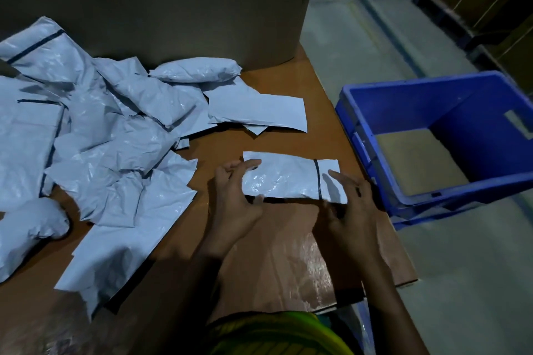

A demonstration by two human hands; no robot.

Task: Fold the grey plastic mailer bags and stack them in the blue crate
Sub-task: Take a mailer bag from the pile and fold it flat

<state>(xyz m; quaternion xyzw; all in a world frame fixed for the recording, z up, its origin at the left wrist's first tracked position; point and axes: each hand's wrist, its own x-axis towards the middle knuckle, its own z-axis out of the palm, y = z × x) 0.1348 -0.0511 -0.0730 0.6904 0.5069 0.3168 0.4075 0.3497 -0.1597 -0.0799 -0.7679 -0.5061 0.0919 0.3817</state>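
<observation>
The left hand (236, 196) and right hand (350, 204) pinch a folded bag's (288, 179) ends. The crate (476, 153) sits at its 3 o'clock, loose bags (115, 124) at 9.

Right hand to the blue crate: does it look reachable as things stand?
Probably yes. The blue crate sits just right of the right hand, open-topped, with nothing between them; the right hand and left hand both hold the folded mailer bag.
</observation>
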